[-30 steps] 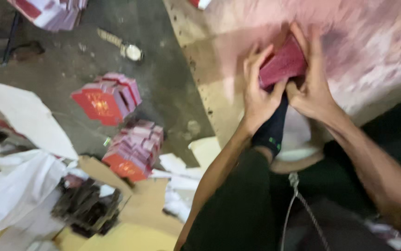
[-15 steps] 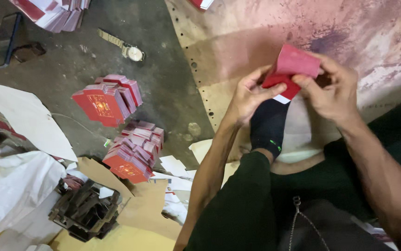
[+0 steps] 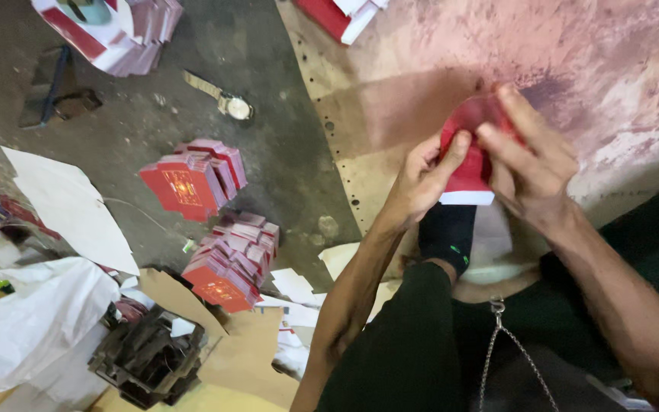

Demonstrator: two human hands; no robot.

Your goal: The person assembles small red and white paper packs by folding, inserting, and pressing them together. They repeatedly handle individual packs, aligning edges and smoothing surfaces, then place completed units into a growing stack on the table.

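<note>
Both the left hand and the right hand have their fingers gripping one red envelope, while two piles of red envelopes already sit on the floor.

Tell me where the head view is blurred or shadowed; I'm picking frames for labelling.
Head view: the right hand and the red folded card it shares with the left hand are motion-smeared; the floor stacks of red cards read sharper; a soft shadow darkens the pinkish board beside the hands; no harsh glare.
</note>
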